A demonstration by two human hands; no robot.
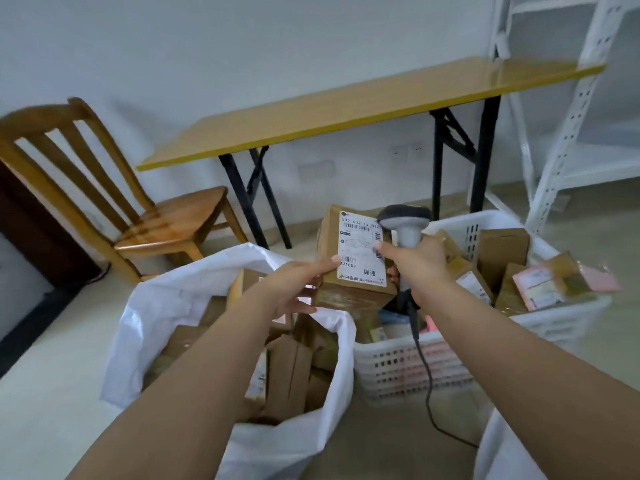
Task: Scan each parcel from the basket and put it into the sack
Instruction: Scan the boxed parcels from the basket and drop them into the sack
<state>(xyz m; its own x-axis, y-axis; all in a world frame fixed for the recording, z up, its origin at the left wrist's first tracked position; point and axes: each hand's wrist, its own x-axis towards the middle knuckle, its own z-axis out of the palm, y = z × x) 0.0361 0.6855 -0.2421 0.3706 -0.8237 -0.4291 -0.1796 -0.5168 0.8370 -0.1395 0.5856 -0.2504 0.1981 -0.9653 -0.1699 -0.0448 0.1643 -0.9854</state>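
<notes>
A brown cardboard parcel (353, 258) with a white shipping label facing me is held up between the sack and the basket. My left hand (294, 285) grips its left side, thumb on the label edge. My right hand (415, 265) grips the grey barcode scanner (405, 223), whose head sits just right of the parcel's top; that hand's thumb touches the label's right edge. The white sack (166, 306) stands open at lower left with several brown parcels inside. The white plastic basket (408, 368) at right holds several more parcels.
A wooden chair (138, 209) stands at the left behind the sack. A yellow folding table (346, 112) with black legs runs along the wall. White metal shelving (571, 116) is at the far right. The scanner's cable (427, 386) trails down over the basket front.
</notes>
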